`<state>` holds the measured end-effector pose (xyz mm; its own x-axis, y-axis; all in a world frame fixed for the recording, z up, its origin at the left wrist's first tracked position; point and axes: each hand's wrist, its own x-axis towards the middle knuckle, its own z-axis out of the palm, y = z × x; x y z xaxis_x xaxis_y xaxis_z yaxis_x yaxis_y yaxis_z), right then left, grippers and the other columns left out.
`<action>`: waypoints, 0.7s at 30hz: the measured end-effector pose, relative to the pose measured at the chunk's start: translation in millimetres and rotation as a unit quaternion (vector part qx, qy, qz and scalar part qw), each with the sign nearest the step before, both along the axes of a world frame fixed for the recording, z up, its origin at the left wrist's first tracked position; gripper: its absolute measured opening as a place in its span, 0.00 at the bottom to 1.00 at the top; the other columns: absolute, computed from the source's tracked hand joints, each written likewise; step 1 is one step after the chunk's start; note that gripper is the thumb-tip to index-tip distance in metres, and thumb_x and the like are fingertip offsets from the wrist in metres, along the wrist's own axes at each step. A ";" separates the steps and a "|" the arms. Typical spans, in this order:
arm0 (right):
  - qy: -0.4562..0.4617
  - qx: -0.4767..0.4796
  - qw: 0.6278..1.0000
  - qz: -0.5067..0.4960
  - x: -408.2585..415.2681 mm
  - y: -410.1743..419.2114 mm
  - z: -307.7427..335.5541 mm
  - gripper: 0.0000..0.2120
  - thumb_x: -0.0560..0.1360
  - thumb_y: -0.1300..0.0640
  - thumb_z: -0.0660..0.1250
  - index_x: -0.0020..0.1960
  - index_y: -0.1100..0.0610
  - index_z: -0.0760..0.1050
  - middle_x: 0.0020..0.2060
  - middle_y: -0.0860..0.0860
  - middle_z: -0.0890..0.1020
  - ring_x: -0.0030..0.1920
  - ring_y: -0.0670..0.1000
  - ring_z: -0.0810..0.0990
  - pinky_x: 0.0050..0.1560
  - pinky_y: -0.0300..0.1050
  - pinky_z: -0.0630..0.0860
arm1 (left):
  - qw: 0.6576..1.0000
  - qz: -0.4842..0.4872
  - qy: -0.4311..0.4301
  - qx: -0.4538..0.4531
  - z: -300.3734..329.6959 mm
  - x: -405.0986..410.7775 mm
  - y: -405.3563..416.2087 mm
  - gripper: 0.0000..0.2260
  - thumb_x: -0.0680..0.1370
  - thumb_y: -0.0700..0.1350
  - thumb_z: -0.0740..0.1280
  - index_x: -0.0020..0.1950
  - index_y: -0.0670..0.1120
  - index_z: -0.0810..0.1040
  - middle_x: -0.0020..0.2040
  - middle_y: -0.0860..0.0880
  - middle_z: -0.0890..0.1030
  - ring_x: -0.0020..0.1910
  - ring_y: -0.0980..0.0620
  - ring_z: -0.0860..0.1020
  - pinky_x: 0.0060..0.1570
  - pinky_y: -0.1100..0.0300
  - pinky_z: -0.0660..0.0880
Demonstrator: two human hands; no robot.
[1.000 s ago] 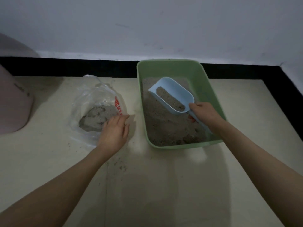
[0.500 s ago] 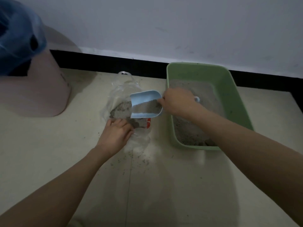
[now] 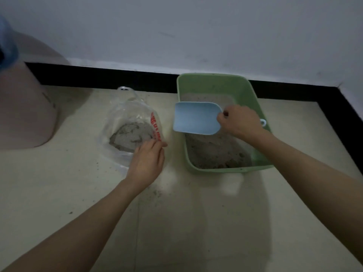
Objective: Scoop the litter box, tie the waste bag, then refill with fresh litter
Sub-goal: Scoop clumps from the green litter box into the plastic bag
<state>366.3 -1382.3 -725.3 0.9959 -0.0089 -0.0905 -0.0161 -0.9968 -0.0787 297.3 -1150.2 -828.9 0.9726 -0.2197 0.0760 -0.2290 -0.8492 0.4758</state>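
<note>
A green litter box (image 3: pixel 246 89) with grey-brown litter stands on the pale floor by the wall. My right hand (image 3: pixel 240 121) grips the handle of a light blue scoop (image 3: pixel 196 118), which hangs empty over the box's left rim. Left of the box lies a clear plastic waste bag (image 3: pixel 129 112) with red print, holding a heap of scooped litter (image 3: pixel 130 137). My left hand (image 3: pixel 146 160) holds the bag's near edge, with the fingers bent on the plastic.
A large pink container (image 3: pixel 25 112) stands at the far left, with something blue above it at the frame's edge. A black skirting strip (image 3: pixel 110 77) runs along the wall and down the right side. Litter crumbs are scattered on the floor near my left wrist.
The scoop was over the bag with litter in it; it has now moved right to the litter box and is empty. The heap in the bag looks larger. My left hand stayed at the bag.
</note>
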 end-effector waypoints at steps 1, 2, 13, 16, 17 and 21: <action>0.011 0.010 0.999 -0.041 -4.2 -19.3 -1.9 0.19 0.77 0.53 0.56 0.28 0.57 0.62 0.25 0.52 0.66 0.27 0.53 0.67 0.29 0.40 0.60 | 1.000 0.003 0.003 -0.015 -0.4 -1.0 -12.5 0.19 0.76 0.48 0.52 0.56 0.42 0.78 0.49 0.43 0.79 0.48 0.41 0.77 0.46 0.51 0.73; 0.019 0.018 0.996 -0.081 -8.2 -38.8 -3.4 0.19 0.76 0.53 0.57 0.28 0.57 0.63 0.26 0.53 0.68 0.30 0.55 0.70 0.31 0.41 0.63 | 1.000 0.000 0.010 -0.023 -0.1 -1.4 -23.8 0.20 0.77 0.49 0.52 0.58 0.42 0.77 0.51 0.42 0.78 0.50 0.41 0.77 0.48 0.49 0.74; 0.047 -0.331 0.942 -0.040 -20.1 -131.7 -10.2 0.08 0.76 0.57 0.55 0.40 0.53 0.70 0.45 0.54 0.82 0.49 0.54 0.78 0.60 0.47 0.61 | 0.995 0.053 0.083 0.033 -2.5 11.1 -87.4 0.24 0.81 0.48 0.56 0.74 0.39 0.56 0.66 0.37 0.67 0.65 0.39 0.64 0.62 0.47 0.64; 0.069 -0.400 0.914 0.015 -10.9 -126.6 -14.7 0.08 0.77 0.55 0.56 0.41 0.51 0.71 0.46 0.51 0.82 0.52 0.53 0.76 0.63 0.47 0.59 | 0.992 0.073 0.096 0.030 -3.7 22.5 -95.1 0.25 0.81 0.48 0.55 0.74 0.38 0.54 0.65 0.35 0.67 0.63 0.37 0.65 0.61 0.47 0.62; 0.077 -0.412 0.908 0.025 -8.0 -126.6 -16.9 0.08 0.77 0.55 0.56 0.42 0.51 0.72 0.47 0.51 0.82 0.53 0.53 0.76 0.64 0.47 0.59 | 0.992 0.078 0.093 0.028 -5.1 26.8 -96.2 0.25 0.81 0.47 0.56 0.74 0.37 0.54 0.64 0.34 0.67 0.62 0.36 0.65 0.60 0.47 0.62; 0.084 -0.407 0.907 0.075 -3.6 -131.0 -29.7 0.10 0.77 0.52 0.56 0.45 0.52 0.76 0.45 0.50 0.81 0.50 0.52 0.75 0.62 0.49 0.60 | 0.992 0.088 0.088 0.032 -10.3 39.4 -97.9 0.26 0.81 0.46 0.56 0.74 0.36 0.53 0.64 0.33 0.66 0.62 0.35 0.65 0.61 0.45 0.62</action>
